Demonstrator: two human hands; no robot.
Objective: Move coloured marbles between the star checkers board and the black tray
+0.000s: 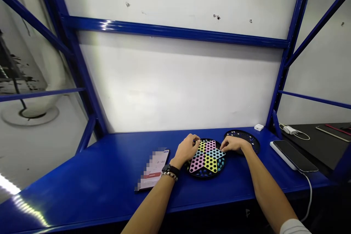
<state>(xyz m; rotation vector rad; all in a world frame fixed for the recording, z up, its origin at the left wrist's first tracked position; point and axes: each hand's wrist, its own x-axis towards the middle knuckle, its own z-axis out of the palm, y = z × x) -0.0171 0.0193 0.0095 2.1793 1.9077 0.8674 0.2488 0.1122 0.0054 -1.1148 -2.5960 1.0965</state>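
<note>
So I've got both hands down on a Chinese checkers board, which sits right between them, flat on a blue metal shelf. It's the star type, with pink, yellow and light blue points full of holes, on a round black base. My left hand is curled over the star's left side, fingers bunched up by the yellow and pink points. My right hand comes in from the other side, fingers stretched out low near the light blue point. Neither hand looks clearly closed, but my fingers hide whatever's under them, so I can't tell if either one is pinching a small piece.

Just past my right hand is a second round dark tray with holes in it, partly behind my fingers. Left of my left hand there's a phone with a pixelated screen, lying at an angle. I've got a black smartwatch and a beaded bracelet on my left wrist. Well off to the right of my right hand, a black phone sits on a white block, and a white cable drops off the shelf edge.
</note>
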